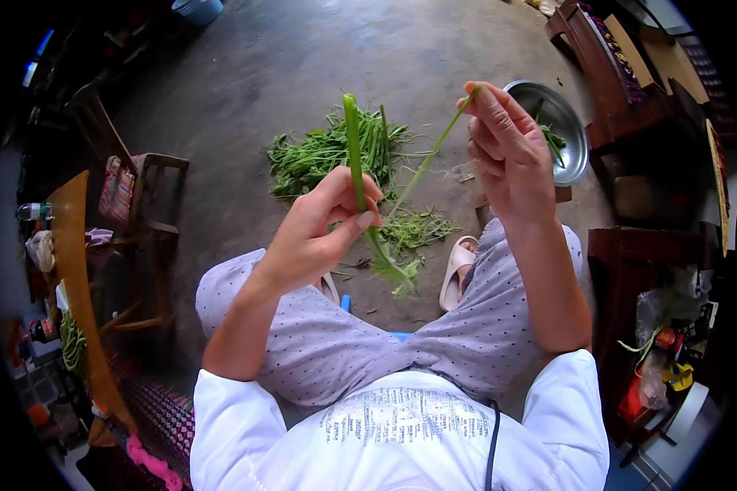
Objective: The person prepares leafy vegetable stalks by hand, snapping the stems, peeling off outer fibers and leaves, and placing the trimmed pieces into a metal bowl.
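Note:
My left hand (323,233) is closed around a thick green vegetable stem (353,143), held upright with its leafy tip (401,278) hanging below the fingers. Raised to the right, my right hand (508,151) pinches the end of a thin green strip of stem peel (434,154). The strip slants down toward the stem's lower part; whether it is still joined there I cannot tell. On the floor beyond lies a heap of green stems and leaves (311,159). Closer to my feet is a small pile of thin green scraps (418,229).
A metal basin (577,135) with some green pieces inside stands at the right. A wooden chair (135,184) is on the left, near a wooden table edge (74,245). Dark wooden furniture (630,245) lines the right side. A blue basket (196,10) sits at the far back.

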`<state>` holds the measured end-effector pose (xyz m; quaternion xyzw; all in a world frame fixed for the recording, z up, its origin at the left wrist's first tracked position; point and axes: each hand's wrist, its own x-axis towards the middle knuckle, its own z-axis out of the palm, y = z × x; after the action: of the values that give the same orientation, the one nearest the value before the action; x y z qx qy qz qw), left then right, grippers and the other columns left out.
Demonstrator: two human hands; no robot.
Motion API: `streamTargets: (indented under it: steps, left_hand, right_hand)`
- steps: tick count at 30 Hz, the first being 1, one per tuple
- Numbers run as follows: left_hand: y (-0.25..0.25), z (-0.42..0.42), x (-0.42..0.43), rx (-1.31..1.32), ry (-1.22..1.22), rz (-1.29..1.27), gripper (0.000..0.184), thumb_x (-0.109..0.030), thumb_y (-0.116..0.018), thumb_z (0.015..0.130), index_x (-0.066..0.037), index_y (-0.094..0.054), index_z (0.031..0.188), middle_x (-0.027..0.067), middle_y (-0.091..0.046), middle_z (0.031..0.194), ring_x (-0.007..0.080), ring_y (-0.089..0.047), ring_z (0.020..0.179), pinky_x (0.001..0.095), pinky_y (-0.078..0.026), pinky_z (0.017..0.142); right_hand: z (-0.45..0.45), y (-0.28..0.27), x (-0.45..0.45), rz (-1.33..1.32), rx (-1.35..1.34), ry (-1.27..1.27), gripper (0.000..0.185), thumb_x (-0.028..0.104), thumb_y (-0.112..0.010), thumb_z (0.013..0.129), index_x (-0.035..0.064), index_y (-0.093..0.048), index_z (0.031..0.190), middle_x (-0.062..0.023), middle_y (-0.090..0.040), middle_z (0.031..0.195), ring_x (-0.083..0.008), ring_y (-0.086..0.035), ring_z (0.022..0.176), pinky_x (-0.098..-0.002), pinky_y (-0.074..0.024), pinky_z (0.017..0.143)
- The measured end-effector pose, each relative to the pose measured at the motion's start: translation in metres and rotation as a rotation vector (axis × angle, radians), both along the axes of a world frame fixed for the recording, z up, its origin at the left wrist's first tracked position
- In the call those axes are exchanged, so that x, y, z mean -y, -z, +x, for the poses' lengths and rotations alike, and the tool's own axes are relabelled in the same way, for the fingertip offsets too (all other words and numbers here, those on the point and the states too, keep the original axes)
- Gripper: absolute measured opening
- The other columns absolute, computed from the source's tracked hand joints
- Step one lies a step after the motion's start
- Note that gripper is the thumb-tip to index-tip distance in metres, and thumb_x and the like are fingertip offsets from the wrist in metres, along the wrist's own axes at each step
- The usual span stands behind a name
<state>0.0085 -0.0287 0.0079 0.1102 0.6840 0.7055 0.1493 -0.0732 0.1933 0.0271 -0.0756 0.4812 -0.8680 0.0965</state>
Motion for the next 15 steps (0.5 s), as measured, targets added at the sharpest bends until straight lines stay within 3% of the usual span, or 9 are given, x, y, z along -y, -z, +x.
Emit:
streamTargets:
  steps: [5, 7, 10, 14, 15]
  left_hand:
    - [0.009, -0.001, 0.007, 0.045, 0.019, -0.099, 0.02, 0.006, -0.049, 0.089, 0.0, -0.048, 0.108, 0.0041, -0.052, 0.094, 0.0112, -0.056, 0.09, 0.025, -0.045, 0.079]
    - [0.017, -0.003, 0.012, 0.042, -0.008, -0.287, 0.017, 0.004, -0.048, 0.09, -0.001, -0.05, 0.106, 0.0031, -0.053, 0.094, 0.0104, -0.056, 0.087, 0.0247, -0.045, 0.079]
    - [0.033, -0.006, 0.021, 0.078, -0.099, -0.265, 0.015, 0.004, -0.046, 0.091, -0.001, -0.051, 0.104, 0.0021, -0.054, 0.093, 0.0103, -0.057, 0.086, 0.0243, -0.045, 0.079]
    - [0.041, -0.013, 0.022, 0.093, -0.227, -0.042, 0.01, -0.006, -0.052, 0.091, -0.005, -0.058, 0.099, -0.004, -0.051, 0.076, 0.0044, -0.046, 0.063, 0.0203, -0.039, 0.058]
    - [0.039, -0.016, 0.02, 0.082, -0.242, -0.033, 0.014, -0.015, -0.06, 0.09, -0.008, -0.063, 0.101, -0.0088, -0.042, 0.067, 0.0013, -0.036, 0.057, 0.019, -0.028, 0.05]
  right_hand:
    - [-0.011, -0.005, -0.021, -0.099, -0.091, 0.055, 0.024, 0.018, -0.061, 0.092, 0.0025, -0.063, 0.11, -0.0032, -0.068, 0.091, 0.0021, -0.026, 0.047, -0.0148, -0.0228, 0.04]
    - [-0.015, -0.006, -0.029, -0.139, -0.107, 0.102, 0.023, 0.018, -0.061, 0.092, 0.003, -0.064, 0.109, -0.0059, -0.068, 0.092, 0.0016, -0.026, 0.046, -0.0148, -0.0231, 0.04]
    - [-0.017, -0.006, -0.035, -0.116, -0.102, 0.137, 0.023, 0.018, -0.062, 0.091, 0.0031, -0.064, 0.109, -0.0054, -0.069, 0.09, 0.0018, -0.026, 0.046, -0.0148, -0.0231, 0.04]
    - [-0.009, -0.004, -0.022, 0.014, -0.059, 0.118, 0.023, 0.019, -0.063, 0.09, 0.0032, -0.065, 0.107, -0.0043, -0.068, 0.088, 0.0025, -0.027, 0.045, -0.0147, -0.0226, 0.04]
    - [-0.007, -0.003, -0.014, 0.082, -0.028, 0.095, 0.023, 0.019, -0.064, 0.09, 0.0034, -0.065, 0.106, -0.0035, -0.068, 0.087, 0.0027, -0.028, 0.045, -0.0147, -0.0221, 0.04]
